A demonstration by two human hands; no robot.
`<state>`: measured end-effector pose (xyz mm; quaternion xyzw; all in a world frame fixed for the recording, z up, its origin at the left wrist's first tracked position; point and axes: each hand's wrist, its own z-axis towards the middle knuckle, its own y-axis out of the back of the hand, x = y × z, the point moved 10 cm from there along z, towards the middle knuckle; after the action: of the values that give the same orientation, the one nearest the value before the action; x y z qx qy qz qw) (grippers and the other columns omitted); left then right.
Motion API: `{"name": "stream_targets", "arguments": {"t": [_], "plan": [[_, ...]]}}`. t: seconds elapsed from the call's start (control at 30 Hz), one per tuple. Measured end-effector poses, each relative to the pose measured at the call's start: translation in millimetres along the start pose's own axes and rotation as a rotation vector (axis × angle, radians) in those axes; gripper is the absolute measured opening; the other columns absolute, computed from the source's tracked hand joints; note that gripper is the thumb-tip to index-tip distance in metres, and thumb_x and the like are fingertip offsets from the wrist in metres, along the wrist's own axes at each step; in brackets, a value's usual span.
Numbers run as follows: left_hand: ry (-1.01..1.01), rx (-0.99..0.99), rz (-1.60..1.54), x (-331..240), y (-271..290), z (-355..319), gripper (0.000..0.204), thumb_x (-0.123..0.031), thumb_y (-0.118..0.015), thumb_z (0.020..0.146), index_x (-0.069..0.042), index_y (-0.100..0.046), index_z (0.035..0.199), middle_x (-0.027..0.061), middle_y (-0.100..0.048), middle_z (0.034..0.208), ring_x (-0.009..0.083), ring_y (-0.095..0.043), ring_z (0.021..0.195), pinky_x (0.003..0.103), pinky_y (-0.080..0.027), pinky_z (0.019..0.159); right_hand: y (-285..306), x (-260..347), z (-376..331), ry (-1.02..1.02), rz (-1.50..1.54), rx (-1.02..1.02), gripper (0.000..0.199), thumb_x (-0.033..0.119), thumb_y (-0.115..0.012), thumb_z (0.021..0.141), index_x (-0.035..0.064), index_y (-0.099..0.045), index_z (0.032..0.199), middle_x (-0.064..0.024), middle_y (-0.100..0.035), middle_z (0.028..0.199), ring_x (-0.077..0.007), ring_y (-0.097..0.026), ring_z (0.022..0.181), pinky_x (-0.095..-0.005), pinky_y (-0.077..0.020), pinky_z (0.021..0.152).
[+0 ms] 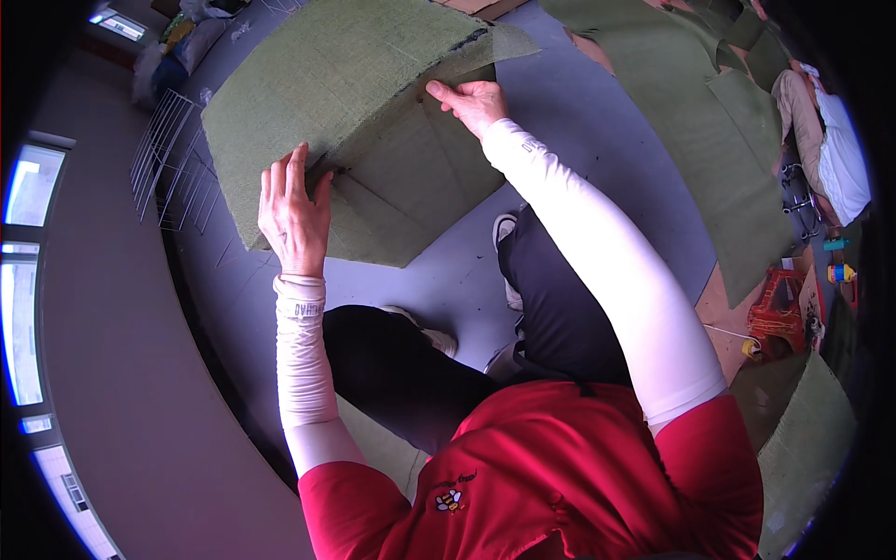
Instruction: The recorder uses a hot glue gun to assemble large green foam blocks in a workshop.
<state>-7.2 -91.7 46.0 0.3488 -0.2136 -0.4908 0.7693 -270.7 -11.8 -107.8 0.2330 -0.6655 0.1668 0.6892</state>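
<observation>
In front of me stands a boxy piece covered in coarse green cloth (308,93), its top facing up and a side panel facing me. My left hand (293,219) is at the near edge on the left, fingers over the top and thumb on the side, pinching the cloth edge. Farther right along that same edge, my right hand (476,105) is closed, with thumb and curled fingers on the cloth. A loose flap (504,44) of the cloth sticks out past the far right corner. Whether a small tool or pin sits in either pinch is hidden.
A wire rack (164,173) stands beyond the piece at left. Green cloth sheets (686,121) cover the right side, where another person in beige trousers (801,117) sits. A red plastic stool (779,303) is nearby. Bags (191,47) lie at far left.
</observation>
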Motion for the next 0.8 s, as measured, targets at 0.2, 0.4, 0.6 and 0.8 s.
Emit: {"name": "stream_targets", "arguments": {"t": [0.2,0.4,0.6,0.8], "plan": [[-0.045,-0.066,-0.083,-0.2,2.2,-1.9,0.040,-0.006,-0.077,0.068,-0.008,-0.059,0.104,0.0058,-0.060,0.106,0.0250,-0.059,0.093,0.035,-0.050,0.079,-0.1,-7.9,5.5,-0.027,0.010,0.018,0.054,0.059,-0.079,0.066,0.0060,-0.069,0.062,-0.0016,-0.063,0.061,-0.0132,-0.057,0.058,-0.0283,-0.0468,0.065],[-0.259,-0.013,0.004,-8.6,-4.4,-14.5,0.019,-0.001,-0.069,0.072,-0.007,-0.062,0.089,0.0063,-0.058,0.102,0.0252,-0.059,0.093,0.035,-0.051,0.076,-1.4,-10.0,6.3,-0.043,-0.027,0.012,0.054,0.060,-0.079,0.065,0.0066,-0.069,0.062,-0.0019,-0.064,0.061,-0.0143,-0.058,0.060,-0.0295,-0.0476,0.066],[-0.468,0.019,0.148,-5.7,-11.6,-35.0,0.036,-0.003,-0.064,0.077,-0.012,-0.066,0.112,0.0077,-0.053,0.121,0.0258,-0.056,0.108,0.038,-0.051,0.087,-2.4,-8.2,5.5,-0.019,-0.010,0.007,0.054,0.060,-0.079,0.065,0.0067,-0.069,0.061,-0.0017,-0.064,0.061,-0.0141,-0.058,0.059,-0.0296,-0.0474,0.065],[-0.470,0.031,0.327,-10.4,-18.0,-43.5,0.039,-0.006,-0.061,0.079,-0.021,-0.066,0.115,0.0061,-0.050,0.131,0.0254,-0.053,0.117,0.042,-0.044,0.097,0.2,-9.3,6.6,-0.024,-0.013,0.008,0.053,0.059,-0.079,0.066,0.0066,-0.069,0.062,-0.0017,-0.064,0.062,-0.0138,-0.058,0.059,-0.0298,-0.0475,0.065]]}}
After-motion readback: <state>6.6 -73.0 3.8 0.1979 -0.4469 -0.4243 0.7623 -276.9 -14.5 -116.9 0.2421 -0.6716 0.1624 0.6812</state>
